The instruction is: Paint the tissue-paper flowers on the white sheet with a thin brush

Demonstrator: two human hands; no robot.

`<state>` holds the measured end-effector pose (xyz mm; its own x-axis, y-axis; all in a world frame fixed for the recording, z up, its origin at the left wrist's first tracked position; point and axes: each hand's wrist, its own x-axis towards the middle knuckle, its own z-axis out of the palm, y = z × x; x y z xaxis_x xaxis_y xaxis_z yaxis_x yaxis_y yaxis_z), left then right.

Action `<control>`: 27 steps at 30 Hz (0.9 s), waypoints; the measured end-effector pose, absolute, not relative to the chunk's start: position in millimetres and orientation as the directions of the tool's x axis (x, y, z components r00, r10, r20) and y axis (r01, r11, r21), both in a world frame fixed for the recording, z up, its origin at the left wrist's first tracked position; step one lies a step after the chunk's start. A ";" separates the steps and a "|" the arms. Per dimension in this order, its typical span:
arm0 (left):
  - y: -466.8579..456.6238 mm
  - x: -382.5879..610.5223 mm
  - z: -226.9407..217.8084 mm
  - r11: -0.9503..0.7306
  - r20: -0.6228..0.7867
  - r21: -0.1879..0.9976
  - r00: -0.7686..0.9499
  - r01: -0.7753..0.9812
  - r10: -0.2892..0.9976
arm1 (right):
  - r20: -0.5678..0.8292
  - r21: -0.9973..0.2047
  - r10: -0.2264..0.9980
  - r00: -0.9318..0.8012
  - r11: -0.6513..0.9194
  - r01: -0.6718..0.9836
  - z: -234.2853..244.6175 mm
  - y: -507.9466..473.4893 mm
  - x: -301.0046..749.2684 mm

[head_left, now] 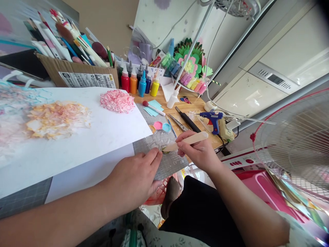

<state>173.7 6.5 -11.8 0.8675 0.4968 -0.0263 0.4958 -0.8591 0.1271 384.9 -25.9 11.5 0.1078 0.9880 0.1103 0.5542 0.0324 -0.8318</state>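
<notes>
Right hand (199,152), fingers pinching a wooden stick (190,140), its tip at the clear palette (158,139) on the grey cutting mat (169,164) at the near right of the desk (185,106). Left hand (136,176) lies flat, fingers pressed together, tips at the palette's near edge.
</notes>
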 end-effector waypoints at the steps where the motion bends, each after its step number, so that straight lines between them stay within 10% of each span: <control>1: 6.5 173.6 -12.0 -0.858 -0.028 0.128 0.867 0.497 0.498 | 0.117 -0.828 0.988 0.106 0.038 0.560 11.2 -25.5 385.1; 27: 5.8 172.7 -8.8 -0.850 -0.042 0.137 0.860 0.508 0.508 | 0.189 -0.752 0.982 0.026 0.128 0.646 13.2 -21.9 389.0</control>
<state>172.7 5.8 -8.8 0.8604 0.5078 -0.0424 0.5084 -0.8501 0.1369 389.0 -21.9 13.2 0.0256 0.9816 0.1894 0.6465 0.1282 -0.7521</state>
